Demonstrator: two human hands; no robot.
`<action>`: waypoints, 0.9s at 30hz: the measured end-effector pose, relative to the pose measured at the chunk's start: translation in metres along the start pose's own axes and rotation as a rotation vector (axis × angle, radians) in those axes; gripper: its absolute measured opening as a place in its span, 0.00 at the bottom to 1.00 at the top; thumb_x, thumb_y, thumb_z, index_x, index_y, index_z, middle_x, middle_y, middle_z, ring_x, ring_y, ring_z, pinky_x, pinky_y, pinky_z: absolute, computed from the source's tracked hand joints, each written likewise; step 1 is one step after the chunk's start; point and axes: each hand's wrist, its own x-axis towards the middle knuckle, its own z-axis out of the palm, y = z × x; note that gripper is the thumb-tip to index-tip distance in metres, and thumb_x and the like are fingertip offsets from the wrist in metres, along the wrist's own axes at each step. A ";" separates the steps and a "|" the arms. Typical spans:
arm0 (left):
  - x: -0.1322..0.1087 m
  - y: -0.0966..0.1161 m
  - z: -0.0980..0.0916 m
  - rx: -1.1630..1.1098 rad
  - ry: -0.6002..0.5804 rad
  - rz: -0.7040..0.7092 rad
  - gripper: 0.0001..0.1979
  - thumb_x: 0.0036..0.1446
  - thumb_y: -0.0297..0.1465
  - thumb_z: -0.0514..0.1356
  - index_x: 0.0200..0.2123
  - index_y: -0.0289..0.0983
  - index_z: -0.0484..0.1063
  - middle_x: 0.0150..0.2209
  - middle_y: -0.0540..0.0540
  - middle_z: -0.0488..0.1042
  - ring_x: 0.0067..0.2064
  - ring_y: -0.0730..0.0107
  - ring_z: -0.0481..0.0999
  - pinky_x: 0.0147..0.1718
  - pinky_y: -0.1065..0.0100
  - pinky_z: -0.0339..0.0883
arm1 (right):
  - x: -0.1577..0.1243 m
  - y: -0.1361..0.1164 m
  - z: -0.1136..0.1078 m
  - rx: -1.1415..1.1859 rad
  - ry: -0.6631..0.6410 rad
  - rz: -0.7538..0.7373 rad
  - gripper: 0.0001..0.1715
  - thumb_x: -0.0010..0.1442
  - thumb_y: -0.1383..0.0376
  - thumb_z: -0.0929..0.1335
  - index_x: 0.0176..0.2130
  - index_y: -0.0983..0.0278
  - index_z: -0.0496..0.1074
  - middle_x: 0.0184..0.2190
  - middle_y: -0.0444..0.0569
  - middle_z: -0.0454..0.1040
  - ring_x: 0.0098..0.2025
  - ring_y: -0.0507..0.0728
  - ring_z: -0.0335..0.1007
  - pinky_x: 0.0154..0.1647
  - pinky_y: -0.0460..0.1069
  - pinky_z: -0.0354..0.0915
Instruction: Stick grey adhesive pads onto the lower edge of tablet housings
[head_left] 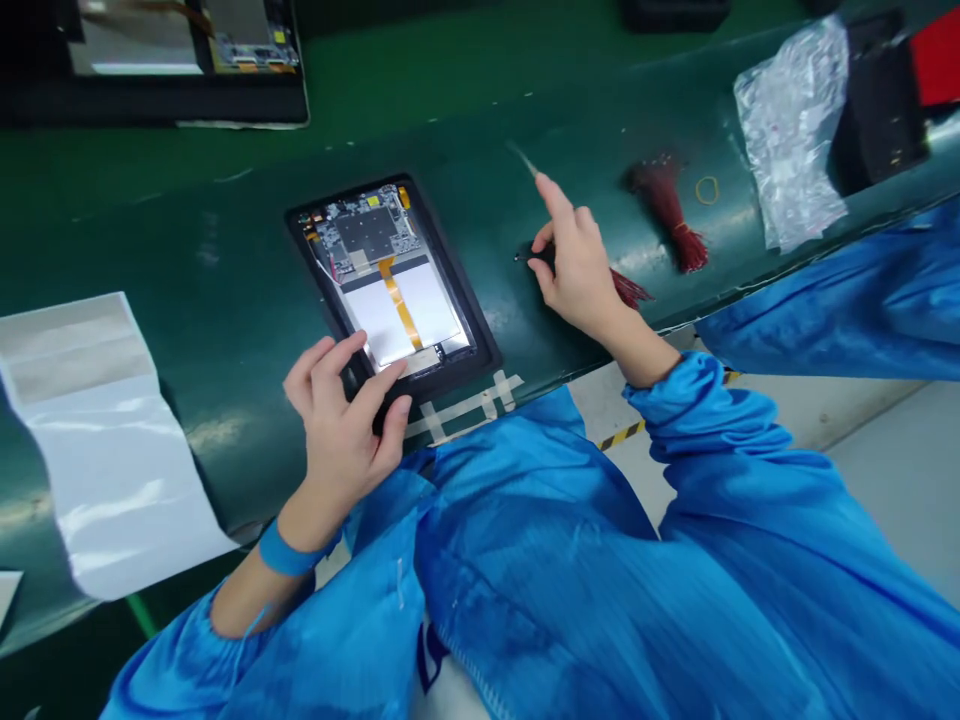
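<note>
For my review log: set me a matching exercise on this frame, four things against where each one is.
Things
1. open tablet
2. dark tool
3. red wire bundle
4. white sheet

Places
A. far left of the green bench, reaching its near edge
B. gripped in the right hand
C. lying on the bench just right of the right hand
D. held at its near corner by the left hand

Pairs: 1-D, 2-B, 3-C, 4-A.
</note>
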 end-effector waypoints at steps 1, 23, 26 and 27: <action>0.003 0.003 -0.001 -0.002 0.020 0.006 0.16 0.72 0.35 0.62 0.60 0.43 0.79 0.71 0.35 0.66 0.74 0.32 0.61 0.68 0.27 0.63 | 0.003 0.004 0.002 -0.010 -0.044 -0.002 0.44 0.74 0.62 0.63 0.81 0.65 0.47 0.46 0.57 0.77 0.56 0.70 0.70 0.66 0.76 0.66; 0.002 0.021 0.017 0.011 -0.014 -0.083 0.14 0.68 0.35 0.60 0.50 0.42 0.84 0.65 0.36 0.71 0.69 0.38 0.64 0.66 0.36 0.64 | -0.027 -0.097 0.024 0.036 -0.382 -0.433 0.33 0.83 0.62 0.52 0.81 0.50 0.50 0.39 0.45 0.73 0.45 0.57 0.67 0.52 0.54 0.68; 0.002 0.022 0.020 0.008 0.015 -0.049 0.14 0.68 0.34 0.60 0.50 0.42 0.84 0.65 0.36 0.71 0.68 0.39 0.65 0.66 0.37 0.64 | -0.028 -0.101 0.024 0.018 -0.382 -0.432 0.32 0.83 0.62 0.51 0.80 0.49 0.51 0.39 0.45 0.73 0.45 0.57 0.66 0.53 0.55 0.67; 0.001 0.022 0.021 0.009 0.023 -0.037 0.14 0.68 0.34 0.60 0.51 0.41 0.84 0.65 0.35 0.71 0.68 0.39 0.65 0.66 0.38 0.64 | -0.028 -0.102 0.024 0.009 -0.378 -0.435 0.32 0.83 0.62 0.51 0.80 0.49 0.51 0.38 0.45 0.73 0.44 0.57 0.66 0.53 0.55 0.67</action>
